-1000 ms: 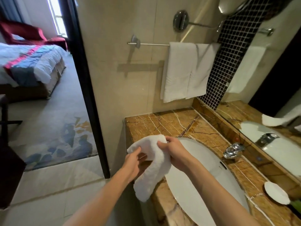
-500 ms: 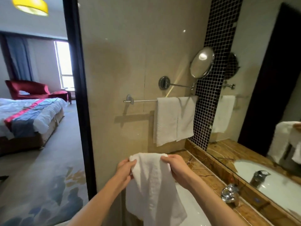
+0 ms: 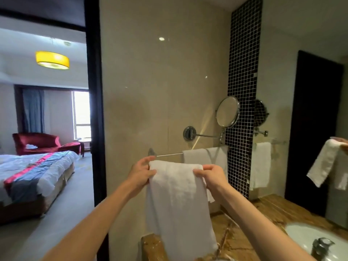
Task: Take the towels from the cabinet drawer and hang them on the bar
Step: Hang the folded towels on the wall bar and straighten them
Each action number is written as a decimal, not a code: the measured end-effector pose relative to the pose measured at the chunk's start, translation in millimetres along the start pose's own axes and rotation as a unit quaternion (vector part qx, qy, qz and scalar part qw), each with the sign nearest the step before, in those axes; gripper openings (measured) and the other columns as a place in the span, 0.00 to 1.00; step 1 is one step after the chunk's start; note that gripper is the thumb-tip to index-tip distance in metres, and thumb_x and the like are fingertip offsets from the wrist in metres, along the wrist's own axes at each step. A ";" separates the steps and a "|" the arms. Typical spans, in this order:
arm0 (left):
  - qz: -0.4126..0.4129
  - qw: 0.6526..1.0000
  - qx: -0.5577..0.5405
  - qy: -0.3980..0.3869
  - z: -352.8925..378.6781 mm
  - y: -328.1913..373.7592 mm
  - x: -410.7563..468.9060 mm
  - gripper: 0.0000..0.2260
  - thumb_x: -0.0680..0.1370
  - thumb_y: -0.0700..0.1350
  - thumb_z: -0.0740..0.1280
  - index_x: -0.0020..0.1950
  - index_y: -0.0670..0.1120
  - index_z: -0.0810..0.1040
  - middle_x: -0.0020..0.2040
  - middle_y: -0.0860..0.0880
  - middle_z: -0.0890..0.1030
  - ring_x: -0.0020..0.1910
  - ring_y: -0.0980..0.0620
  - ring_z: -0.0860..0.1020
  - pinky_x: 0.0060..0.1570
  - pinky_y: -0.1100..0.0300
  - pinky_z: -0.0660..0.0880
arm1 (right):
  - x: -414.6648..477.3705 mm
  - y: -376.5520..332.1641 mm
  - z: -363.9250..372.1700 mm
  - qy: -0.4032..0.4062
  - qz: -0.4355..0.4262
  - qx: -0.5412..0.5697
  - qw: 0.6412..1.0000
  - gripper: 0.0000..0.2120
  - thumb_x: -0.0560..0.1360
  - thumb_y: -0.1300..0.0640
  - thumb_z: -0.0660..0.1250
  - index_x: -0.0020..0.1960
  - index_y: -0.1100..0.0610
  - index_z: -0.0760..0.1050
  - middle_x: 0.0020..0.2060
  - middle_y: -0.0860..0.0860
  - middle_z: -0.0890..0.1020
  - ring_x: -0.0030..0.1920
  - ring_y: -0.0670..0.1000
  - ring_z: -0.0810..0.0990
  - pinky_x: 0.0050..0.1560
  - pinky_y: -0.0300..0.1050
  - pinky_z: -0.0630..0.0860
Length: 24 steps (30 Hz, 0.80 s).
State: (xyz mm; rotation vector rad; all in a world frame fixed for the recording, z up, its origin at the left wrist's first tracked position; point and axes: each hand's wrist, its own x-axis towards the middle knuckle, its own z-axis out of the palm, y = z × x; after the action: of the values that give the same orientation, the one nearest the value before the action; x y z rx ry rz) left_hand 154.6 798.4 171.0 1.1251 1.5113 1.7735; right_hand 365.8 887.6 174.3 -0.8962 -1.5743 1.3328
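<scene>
Head view: the left hand (image 3: 141, 171) and right hand (image 3: 211, 176) each pinch a top corner of one white towel (image 3: 177, 200), thumbs in front and fingers curled behind the cloth. The towel is stretched flat between them. Its top edge runs left to right, roughly in line with the bar (image 3: 169, 155) and dipping a little toward the right. Its long axis hangs straight down, and the lower end reaches the edge of the counter (image 3: 235, 240). The towel is held up in front of the wall, with its top edge just under the bare left stretch of the bar and not yet over it.

There are three towels in all. One is in the hands and two hung towels (image 3: 194, 156) overlap on the right half of the single bar, their long sides pointing down. One round mirror (image 3: 227, 112) on a swing arm sits above them. One sink (image 3: 308, 234) with one faucet (image 3: 321, 245) is at lower right. Through the doorway on the left are one bed (image 3: 33, 172) and one red armchair (image 3: 37, 143).
</scene>
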 end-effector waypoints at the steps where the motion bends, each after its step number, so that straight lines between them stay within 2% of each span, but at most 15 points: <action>1: 0.013 1.000 0.010 -0.007 -3.8 10.1 4.1 0.22 0.74 0.24 0.60 0.63 0.42 0.73 0.44 0.41 0.82 0.37 0.49 0.80 0.37 0.58 0.77 | 4.5 -9.1 0.4 0.001 -0.007 0.014 1.000 0.09 0.72 0.64 0.71 0.51 0.63 0.78 0.47 0.61 0.83 0.45 0.58 0.83 0.38 0.47 0.78; 4: 0.031 0.999 0.033 -0.027 -11.0 38.3 10.5 0.22 0.74 0.24 0.59 0.63 0.43 0.72 0.47 0.36 0.80 0.44 0.43 0.76 0.43 0.54 0.75 | 14.8 -33.3 0.3 -0.026 -0.019 0.073 0.997 0.23 0.70 0.70 0.69 0.61 0.54 0.72 0.54 0.60 0.78 0.51 0.61 0.81 0.47 0.56 0.81; 6: 0.036 0.998 0.028 -0.037 -13.0 52.6 15.3 0.23 0.74 0.24 0.57 0.62 0.45 0.72 0.47 0.36 0.78 0.43 0.43 0.74 0.39 0.56 0.73 | 21.4 -47.1 0.7 -0.065 -0.021 0.101 0.993 0.25 0.71 0.72 0.67 0.64 0.53 0.73 0.58 0.60 0.77 0.54 0.62 0.81 0.54 0.60 0.79; 7: 0.034 0.998 0.019 -0.039 -13.8 57.3 19.7 0.23 0.74 0.24 0.57 0.61 0.45 0.72 0.47 0.36 0.77 0.42 0.44 0.72 0.37 0.57 0.72 | 25.0 -52.6 1.0 -0.082 -0.019 0.113 0.990 0.24 0.72 0.72 0.66 0.64 0.54 0.73 0.58 0.59 0.77 0.55 0.62 0.81 0.54 0.59 0.79; 9: 0.031 0.999 -0.006 -0.039 -13.6 64.8 25.7 0.23 0.74 0.24 0.55 0.62 0.44 0.73 0.46 0.38 0.75 0.40 0.45 0.69 0.35 0.57 0.68 | 31.1 -62.9 2.2 -0.105 0.001 0.138 0.985 0.18 0.75 0.68 0.66 0.63 0.59 0.75 0.57 0.57 0.78 0.55 0.60 0.81 0.47 0.52 0.80; 12: 0.024 0.998 -0.045 -0.032 -12.3 67.9 37.8 0.24 0.74 0.25 0.55 0.65 0.43 0.73 0.43 0.42 0.72 0.35 0.49 0.67 0.35 0.57 0.65 | 41.9 -72.7 5.3 -0.109 0.039 0.181 0.977 0.15 0.75 0.62 0.66 0.59 0.68 0.77 0.51 0.61 0.81 0.48 0.59 0.80 0.41 0.46 0.78; 14: 0.024 0.996 -0.080 -0.029 -10.2 70.8 45.6 0.18 0.77 0.29 0.58 0.61 0.46 0.75 0.38 0.46 0.76 0.30 0.53 0.72 0.32 0.59 0.72 | 53.0 -78.9 6.4 -0.093 0.023 0.183 0.978 0.12 0.77 0.66 0.61 0.59 0.65 0.77 0.52 0.59 0.82 0.48 0.57 0.81 0.42 0.46 0.79; 16: 0.031 0.994 -0.099 -0.032 -8.1 75.2 52.0 0.12 0.78 0.35 0.64 0.58 0.48 0.75 0.38 0.48 0.80 0.29 0.55 0.77 0.31 0.62 0.75 | 63.6 -85.8 8.1 -0.083 -0.008 0.163 0.983 0.15 0.77 0.71 0.60 0.60 0.62 0.77 0.52 0.57 0.83 0.50 0.55 0.82 0.46 0.48 0.80; 21: 0.067 0.991 -0.115 -0.017 -13.8 88.4 84.4 0.19 0.74 0.31 0.68 0.63 0.43 0.72 0.50 0.43 0.79 0.36 0.51 0.80 0.30 0.61 0.78 | 88.9 -108.0 24.8 -0.044 -0.092 0.105 0.989 0.14 0.74 0.72 0.65 0.54 0.59 0.81 0.46 0.54 0.83 0.43 0.51 0.81 0.40 0.43 0.79; 24: 0.101 0.992 -0.078 -0.015 -24.1 101.1 111.8 0.21 0.72 0.34 0.71 0.64 0.43 0.72 0.52 0.44 0.79 0.40 0.50 0.79 0.38 0.57 0.76 | 112.9 -123.6 39.7 -0.021 -0.151 0.063 0.986 0.12 0.73 0.70 0.67 0.47 0.55 0.82 0.46 0.53 0.83 0.39 0.50 0.81 0.43 0.43 0.77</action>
State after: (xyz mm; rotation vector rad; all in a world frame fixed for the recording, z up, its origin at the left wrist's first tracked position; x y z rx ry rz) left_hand 89.0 856.8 295.9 1.2557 1.2535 1.9608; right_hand 288.1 955.5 312.1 -0.5306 -1.5662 1.2235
